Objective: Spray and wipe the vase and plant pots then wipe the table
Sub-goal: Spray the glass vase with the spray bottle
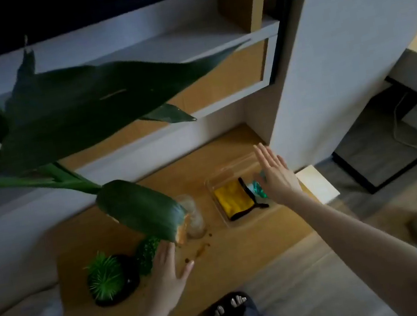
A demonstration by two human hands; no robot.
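A clear glass vase (194,215) stands on the wooden table (245,251), partly hidden by a big green leaf (142,211). Two small plants sit left of it: one in a black pot (118,283), another (147,253) just behind my left hand. My left hand (169,267) is open, fingers spread, just above the table beside the small plants. A clear tray (239,217) holds a yellow cloth (232,199) and a teal spray bottle (259,190). My right hand (276,174) hovers open over the bottle, holding nothing.
Brown crumbs and smears (200,250) lie on the table in front of the vase. Large plant leaves (83,107) hang over the left side. A white wall corner (322,56) stands right of the tray. My sandalled foot (232,308) is below the table edge.
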